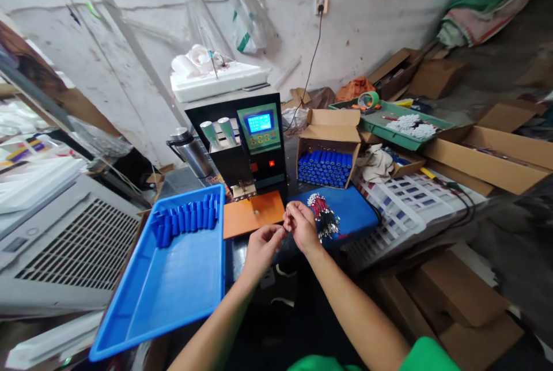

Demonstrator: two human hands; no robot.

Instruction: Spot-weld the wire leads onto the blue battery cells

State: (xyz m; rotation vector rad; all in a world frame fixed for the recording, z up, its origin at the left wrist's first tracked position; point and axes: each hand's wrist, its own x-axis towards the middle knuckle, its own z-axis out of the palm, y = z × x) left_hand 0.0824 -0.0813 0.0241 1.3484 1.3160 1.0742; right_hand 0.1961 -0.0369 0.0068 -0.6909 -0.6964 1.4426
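My left hand (265,247) and my right hand (301,224) meet in front of the orange plate (242,216) of a black machine. Both are closed in a pinch, fingertips almost touching. Between them shows a little of what looks like a thin wire lead, mostly hidden by the fingers. Just right of my right hand, a bundle of red and black wire leads (323,214) with white plugs and bare metal ends lies on a blue pad (356,212). The black machine (265,149) has a lit blue screen and a small metal head above the plate.
On the left a blue tray (181,284) holds a row of blue-wrapped cylindrical cells (185,218). An open cardboard box (332,118) behind the pad is filled with more cells. A steel flask (190,152) stands by the machine. Farther right are a green tray (400,135) and cardboard boxes.
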